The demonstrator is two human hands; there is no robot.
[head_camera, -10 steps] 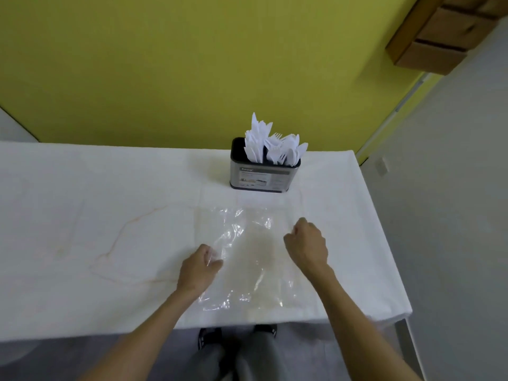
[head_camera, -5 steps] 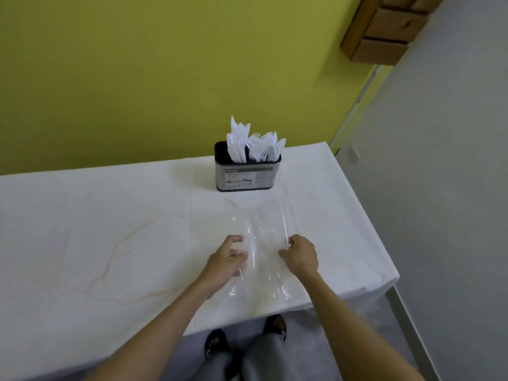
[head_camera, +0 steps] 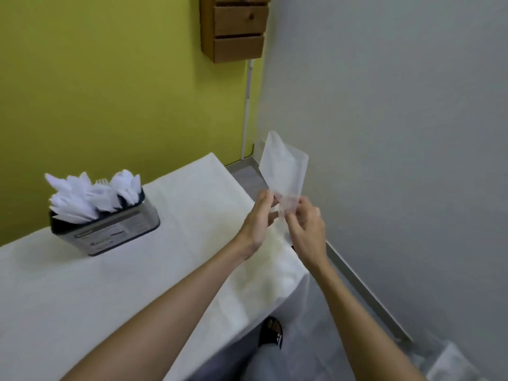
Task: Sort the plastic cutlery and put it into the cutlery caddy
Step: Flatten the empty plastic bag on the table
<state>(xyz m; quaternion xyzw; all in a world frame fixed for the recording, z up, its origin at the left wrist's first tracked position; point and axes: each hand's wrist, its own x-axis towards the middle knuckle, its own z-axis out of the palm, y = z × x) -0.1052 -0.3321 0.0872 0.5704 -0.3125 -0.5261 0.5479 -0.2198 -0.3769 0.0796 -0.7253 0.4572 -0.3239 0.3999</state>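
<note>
Fingers: left hand, right hand pinch clear bag | cutlery in caddy, well apart

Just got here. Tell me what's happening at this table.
A person is holding a clear plastic bag up in the air above the right end of the table. The left hand and right hand both pinch its lower end. The bag looks empty. The white plastic cutlery stands in the cutlery caddy on the table.

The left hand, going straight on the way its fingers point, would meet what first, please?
The clear plastic bag that the left hand pinches; just beyond, probably the right hand; depth unclear.
</note>
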